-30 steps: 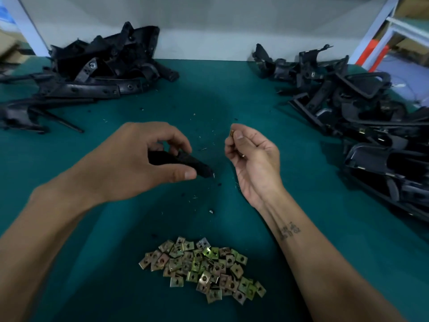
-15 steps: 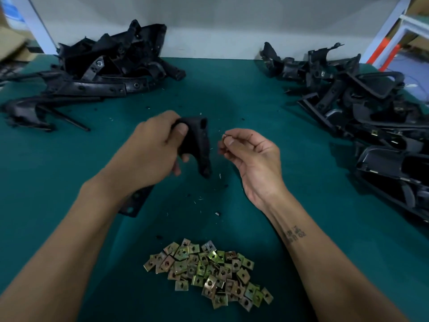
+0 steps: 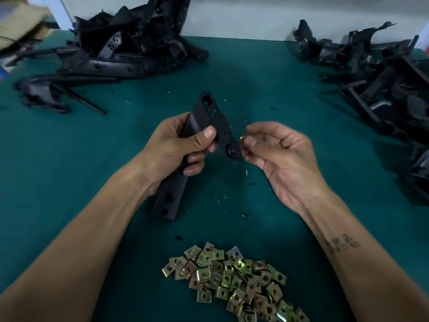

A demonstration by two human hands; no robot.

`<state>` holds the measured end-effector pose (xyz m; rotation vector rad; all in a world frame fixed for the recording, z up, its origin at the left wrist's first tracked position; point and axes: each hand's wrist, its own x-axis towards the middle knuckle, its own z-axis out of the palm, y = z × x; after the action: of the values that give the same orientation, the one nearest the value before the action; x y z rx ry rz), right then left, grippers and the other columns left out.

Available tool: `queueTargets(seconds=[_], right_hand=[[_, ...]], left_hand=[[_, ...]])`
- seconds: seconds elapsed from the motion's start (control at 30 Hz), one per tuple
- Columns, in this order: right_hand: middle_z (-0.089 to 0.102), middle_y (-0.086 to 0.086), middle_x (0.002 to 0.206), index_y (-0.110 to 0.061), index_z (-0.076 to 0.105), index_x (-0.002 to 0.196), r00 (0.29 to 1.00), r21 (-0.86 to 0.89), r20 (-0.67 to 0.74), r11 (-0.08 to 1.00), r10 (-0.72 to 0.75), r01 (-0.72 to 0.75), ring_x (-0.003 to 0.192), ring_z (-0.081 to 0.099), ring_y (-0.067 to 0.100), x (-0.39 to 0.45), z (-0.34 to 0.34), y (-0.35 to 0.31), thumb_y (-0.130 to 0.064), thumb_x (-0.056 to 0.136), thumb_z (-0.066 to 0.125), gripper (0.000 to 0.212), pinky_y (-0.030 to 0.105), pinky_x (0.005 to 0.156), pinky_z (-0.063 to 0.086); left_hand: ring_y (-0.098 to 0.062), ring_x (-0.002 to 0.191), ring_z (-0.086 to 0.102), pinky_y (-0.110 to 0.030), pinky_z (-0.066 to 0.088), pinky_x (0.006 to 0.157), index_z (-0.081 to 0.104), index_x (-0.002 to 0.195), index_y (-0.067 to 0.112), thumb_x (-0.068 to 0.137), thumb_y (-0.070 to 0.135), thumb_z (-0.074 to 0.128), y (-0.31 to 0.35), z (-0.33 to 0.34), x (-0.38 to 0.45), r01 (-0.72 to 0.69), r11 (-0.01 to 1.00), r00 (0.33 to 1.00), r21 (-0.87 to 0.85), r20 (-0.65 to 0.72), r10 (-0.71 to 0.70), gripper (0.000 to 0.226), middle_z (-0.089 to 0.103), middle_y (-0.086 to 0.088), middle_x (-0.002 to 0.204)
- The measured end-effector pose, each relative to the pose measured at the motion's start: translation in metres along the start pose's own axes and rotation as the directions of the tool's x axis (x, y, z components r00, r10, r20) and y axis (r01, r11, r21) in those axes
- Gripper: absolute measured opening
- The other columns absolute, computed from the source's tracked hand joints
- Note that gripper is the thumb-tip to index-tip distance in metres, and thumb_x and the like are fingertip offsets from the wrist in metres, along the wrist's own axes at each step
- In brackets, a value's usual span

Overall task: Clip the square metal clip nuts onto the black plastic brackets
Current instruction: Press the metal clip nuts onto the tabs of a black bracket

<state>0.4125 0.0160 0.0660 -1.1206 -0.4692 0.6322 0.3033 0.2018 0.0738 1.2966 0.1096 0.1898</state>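
Green worktop (image 3: pixel 69 159) carried bracket heaps both sides, nut pile (image 3: pixel 232 277) near edge. Left hand (image 3: pixel 176 145) gripped bracket (image 3: pixel 209 122) mid-air; right hand (image 3: pixel 274 152) pinched nut (image 3: pixel 242 138) beside its round tab. Risk: nut goes on crooked w/ a small grip, slips, drops.

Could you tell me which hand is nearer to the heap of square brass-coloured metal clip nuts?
Left. The left hand, gripping the black plastic bracket, sits almost straight above the heap of clip nuts; the right hand, pinching one small clip nut, is further right.
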Motion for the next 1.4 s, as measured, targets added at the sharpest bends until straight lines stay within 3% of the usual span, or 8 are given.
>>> queueTargets(seconds=[0.23,0.43,0.57,0.63,0.8,1.1,1.27,1.4], right_hand=[[0.076,0.013,0.084,-0.006,0.074,0.086,1.0,0.071,-0.009,0.997,0.007,-0.007,0.078,0.073,0.023,0.003,0.005,0.003,-0.005,0.075,0.077,0.011,0.038,0.081,0.06],[0.074,0.01,0.079,-0.002,0.067,0.09,1.0,0.104,-0.023,0.994,0.021,-0.018,0.075,0.071,0.02,0.0,0.014,-0.001,-0.001,0.077,0.071,0.014,0.034,0.079,0.059],[0.072,0.021,0.087,0.0,0.066,0.084,0.997,0.073,-0.073,0.997,0.03,-0.024,0.099,0.066,0.056,-0.001,0.013,0.001,0.0,0.075,0.074,0.012,0.05,0.092,0.055],[0.072,0.022,0.086,0.0,0.065,0.082,0.996,0.072,-0.083,0.997,0.035,-0.029,0.103,0.061,0.063,-0.001,0.015,0.003,0.0,0.075,0.074,0.011,0.046,0.088,0.057],[0.073,0.011,0.078,-0.005,0.067,0.076,0.989,0.062,-0.146,0.998,0.002,0.007,0.071,0.068,0.019,0.0,0.018,0.003,0.008,0.083,0.07,0.015,0.029,0.073,0.056],[0.072,0.021,0.083,-0.01,0.07,0.067,0.992,0.019,-0.12,0.999,0.035,-0.033,0.089,0.066,0.048,-0.001,0.02,0.003,0.004,0.08,0.073,0.02,0.05,0.09,0.054],[0.07,0.015,0.076,-0.003,0.063,0.071,0.987,0.083,-0.147,0.995,0.068,-0.056,0.071,0.067,0.024,-0.003,0.027,0.003,0.013,0.086,0.064,0.022,0.031,0.071,0.056],[0.064,0.023,0.082,0.0,0.057,0.075,0.982,0.151,-0.163,0.986,0.096,-0.072,0.083,0.063,0.036,-0.005,0.034,0.006,0.012,0.087,0.063,0.018,0.039,0.081,0.055]], left_hand=[[-0.009,0.047,0.03,-0.02,0.03,0.038,0.054,0.088,0.011,0.084,0.027,0.07,0.0,0.001,0.002,0.029,0.999,0.998,0.017,0.064,-0.03,0.024,0.046,-0.002,0.066],[-0.012,0.048,0.031,-0.02,0.028,0.038,0.056,0.088,0.011,0.09,0.022,0.067,-0.001,0.003,0.002,0.019,0.998,0.999,0.055,0.037,-0.021,0.016,0.05,-0.005,0.068],[-0.011,0.046,0.034,-0.021,0.031,0.038,0.058,0.089,0.009,0.09,0.021,0.067,-0.002,0.003,0.002,-0.002,0.995,1.0,0.097,0.013,0.001,0.015,0.062,-0.008,0.074],[-0.011,0.046,0.034,-0.02,0.032,0.038,0.058,0.088,0.01,0.089,0.022,0.068,-0.003,0.003,0.003,-0.008,0.995,1.0,0.102,0.007,0.008,0.015,0.064,-0.009,0.075],[-0.011,0.046,0.034,-0.02,0.032,0.039,0.06,0.088,0.012,0.09,0.022,0.069,-0.004,0.002,0.004,-0.005,0.993,1.0,0.118,0.009,0.004,0.014,0.063,-0.009,0.073],[-0.012,0.046,0.034,-0.02,0.032,0.039,0.062,0.085,0.015,0.09,0.025,0.072,-0.005,0.0,0.004,-0.013,0.991,1.0,0.135,0.012,0.011,0.015,0.061,-0.01,0.073],[-0.011,0.047,0.034,-0.021,0.033,0.039,0.061,0.087,0.014,0.092,0.023,0.07,-0.005,0.001,0.004,-0.001,0.986,1.0,0.166,0.006,0.0,0.013,0.059,-0.008,0.071],[-0.011,0.048,0.035,-0.021,0.033,0.039,0.06,0.087,0.014,0.091,0.025,0.071,-0.005,0.0,0.003,0.003,0.985,1.0,0.172,-0.014,-0.001,0.016,0.057,-0.006,0.069]])
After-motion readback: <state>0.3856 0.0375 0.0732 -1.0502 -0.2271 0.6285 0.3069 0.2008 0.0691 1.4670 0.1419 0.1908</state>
